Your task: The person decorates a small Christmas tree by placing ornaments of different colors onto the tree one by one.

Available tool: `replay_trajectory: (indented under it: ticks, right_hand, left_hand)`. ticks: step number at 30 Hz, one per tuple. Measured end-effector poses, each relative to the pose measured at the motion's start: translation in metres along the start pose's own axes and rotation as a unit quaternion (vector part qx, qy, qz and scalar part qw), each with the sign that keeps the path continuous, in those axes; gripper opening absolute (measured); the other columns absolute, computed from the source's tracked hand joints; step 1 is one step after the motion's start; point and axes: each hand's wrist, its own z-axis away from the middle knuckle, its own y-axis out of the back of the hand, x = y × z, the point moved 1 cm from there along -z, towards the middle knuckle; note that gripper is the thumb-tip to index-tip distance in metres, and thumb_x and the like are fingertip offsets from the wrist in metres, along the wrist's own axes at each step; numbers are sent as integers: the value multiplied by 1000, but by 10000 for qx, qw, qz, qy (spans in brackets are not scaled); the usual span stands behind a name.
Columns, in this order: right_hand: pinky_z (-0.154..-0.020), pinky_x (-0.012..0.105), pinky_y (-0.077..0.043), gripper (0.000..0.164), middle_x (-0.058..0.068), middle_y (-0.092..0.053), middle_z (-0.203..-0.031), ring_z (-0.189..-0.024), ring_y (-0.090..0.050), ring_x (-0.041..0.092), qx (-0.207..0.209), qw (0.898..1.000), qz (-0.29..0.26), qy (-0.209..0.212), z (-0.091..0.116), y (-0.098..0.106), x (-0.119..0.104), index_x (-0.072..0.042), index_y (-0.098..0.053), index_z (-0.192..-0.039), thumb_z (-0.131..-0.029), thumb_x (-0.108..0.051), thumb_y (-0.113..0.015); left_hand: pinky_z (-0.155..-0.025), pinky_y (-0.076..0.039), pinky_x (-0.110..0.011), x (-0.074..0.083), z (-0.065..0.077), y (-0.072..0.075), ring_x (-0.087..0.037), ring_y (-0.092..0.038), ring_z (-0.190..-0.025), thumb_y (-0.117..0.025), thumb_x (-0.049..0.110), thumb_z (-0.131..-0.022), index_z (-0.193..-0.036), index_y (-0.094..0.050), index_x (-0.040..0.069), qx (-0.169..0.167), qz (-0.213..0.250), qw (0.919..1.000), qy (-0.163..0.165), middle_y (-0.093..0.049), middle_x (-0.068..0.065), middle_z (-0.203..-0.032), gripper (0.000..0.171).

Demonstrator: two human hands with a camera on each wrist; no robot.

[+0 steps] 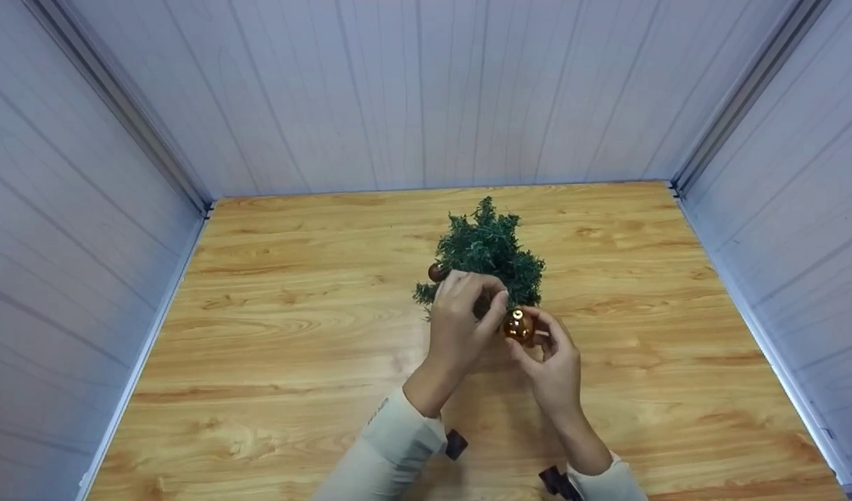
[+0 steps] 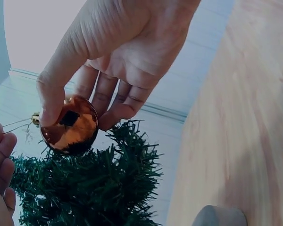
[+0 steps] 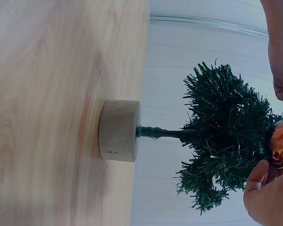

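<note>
My right hand (image 1: 559,365) holds a shiny copper-gold bauble (image 1: 518,325) between thumb and fingers. In the left wrist view a small gold cap and a thin wire hanging loop (image 2: 18,124) stick out from the bauble. At that loop my left hand (image 1: 459,316) pinches with thumb and fingertips, partly cut off by the frame edge. Just beyond both hands stands a small green artificial Christmas tree (image 1: 487,240). A dark reddish-brown bauble (image 1: 436,272) sits at the tree's left side, beside my left knuckles.
The tree stands upright on a round wooden base (image 3: 119,130) with a thin trunk (image 3: 160,133). Under it lies a wood-grain tabletop (image 1: 293,327). Pale panelled walls (image 1: 398,97) enclose the table at the back and both sides.
</note>
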Motion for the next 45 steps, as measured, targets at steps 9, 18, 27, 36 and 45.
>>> replay_trajectory:
  ticks: [9,18,27,36,45]
  right_hand:
    - [-78,21,-41,51,9,-63,-122,-98,-53,10,-5,9989,459,66,-5,3,-1,-2,-59,-130,-81,1,-77]
    - [-78,28,-37,47,12,-61,-118,-96,-51,11,-152,9983,504,236,-5,0,-32,3,-57,-131,-85,3,-72]
    - [-85,34,-38,52,3,-61,-125,-103,-49,10,-327,9962,788,173,-19,5,-5,-11,-60,-133,-84,-8,-77]
    - [-85,26,-39,40,0,-62,-122,-105,-54,18,-497,9956,782,100,-33,29,-21,-9,-65,-125,-87,-8,-75]
    - [-81,29,-40,14,-8,-69,-94,-88,-60,9,-388,9968,523,460,-55,30,-38,-4,-73,-103,-89,-3,-70]
  left_hand:
    - [-65,-49,-18,14,-1,-5,-9,-59,-70,-64,17,-95,-92,-67,11,-60,240,9996,122,-68,2,-84,8]
    - [-61,-46,-12,19,-7,-11,-5,-57,-66,-61,19,-98,-97,-66,11,-517,377,9970,436,-66,2,-87,9]
    - [-59,-43,-16,17,-15,-11,-6,-54,-64,-61,21,-98,-98,-66,14,-472,91,9975,510,-65,4,-85,9]
    - [-57,-41,-14,22,-16,-20,-1,-50,-61,-62,25,-98,-97,-67,16,-482,178,9967,621,-66,7,-85,11]
    - [-58,-43,-14,24,-18,-25,-2,-54,-62,-64,24,-97,-95,-69,16,-436,164,9965,693,-67,7,-84,9]
